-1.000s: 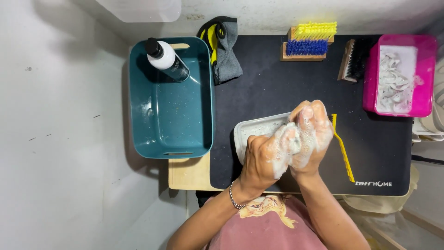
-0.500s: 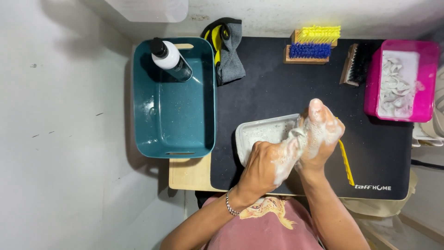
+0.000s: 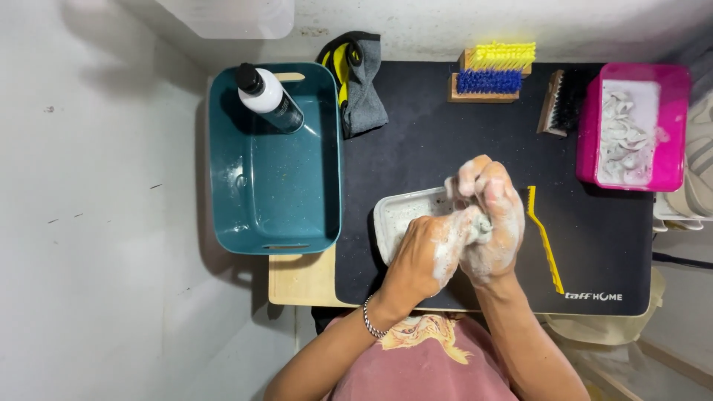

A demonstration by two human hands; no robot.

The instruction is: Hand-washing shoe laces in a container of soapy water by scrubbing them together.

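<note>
The head view looks straight down on a black rubber work mat [image 3: 445, 134] laid over a small wooden board. At the lower centre of the frame, the left hand [image 3: 427, 252] and the right hand [image 3: 490, 223] press together, both coated in white soap foam, over a shallow grey rectangular tray [image 3: 397, 215]. Both hands are closed tight around something small and pale between them, mostly hidden by fingers and foam; what it is cannot be told. A slim yellow-handled brush [image 3: 544, 241] lies just right of the hands. A teal plastic tub [image 3: 271, 193] sits to the left. In my judgement, scrubbing well here means keeping the hands above the tray so foam drips into it.
</note>
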